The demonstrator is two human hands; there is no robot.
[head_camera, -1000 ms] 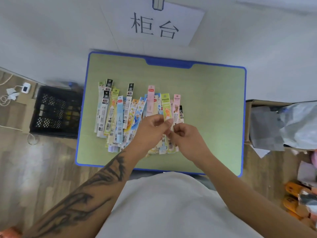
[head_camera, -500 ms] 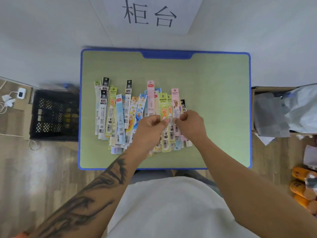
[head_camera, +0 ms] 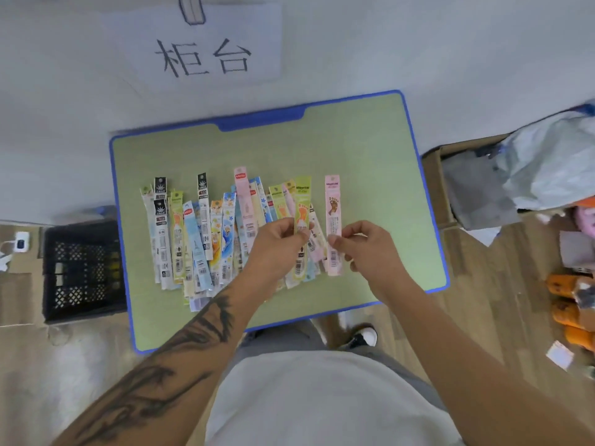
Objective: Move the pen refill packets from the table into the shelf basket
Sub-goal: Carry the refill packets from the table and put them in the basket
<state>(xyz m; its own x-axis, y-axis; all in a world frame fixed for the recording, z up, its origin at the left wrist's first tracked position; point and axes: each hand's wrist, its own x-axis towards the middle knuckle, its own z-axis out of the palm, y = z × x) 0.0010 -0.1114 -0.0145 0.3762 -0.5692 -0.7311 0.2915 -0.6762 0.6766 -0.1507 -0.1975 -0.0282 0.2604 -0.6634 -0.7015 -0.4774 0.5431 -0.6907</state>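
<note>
White wall and wood floor are framing a green table (head_camera: 354, 149) with a blue rim at the centre of the frame. Left hand (head_camera: 277, 249) fingers are pinching a green refill packet (head_camera: 302, 217) near its middle, holding it upright above the heap. Right hand (head_camera: 367, 249) fingers are pinching a pink refill packet (head_camera: 332, 204) the same way, just to the right, the two packets standing apart, probably so each can be carried off singly. Below and to the left of the hands, the remaining packets (head_camera: 199, 239) are lying fanned side by side across the middle of the table, long edges roughly parallel, which is leaving each one easy to pick. A black crate (head_camera: 80, 272) is sitting on the floor at the left edge, beside the table; whether it is the shelf basket I cannot tell. A paper sign (head_camera: 206, 46) is hanging on the wall at the top.
</note>
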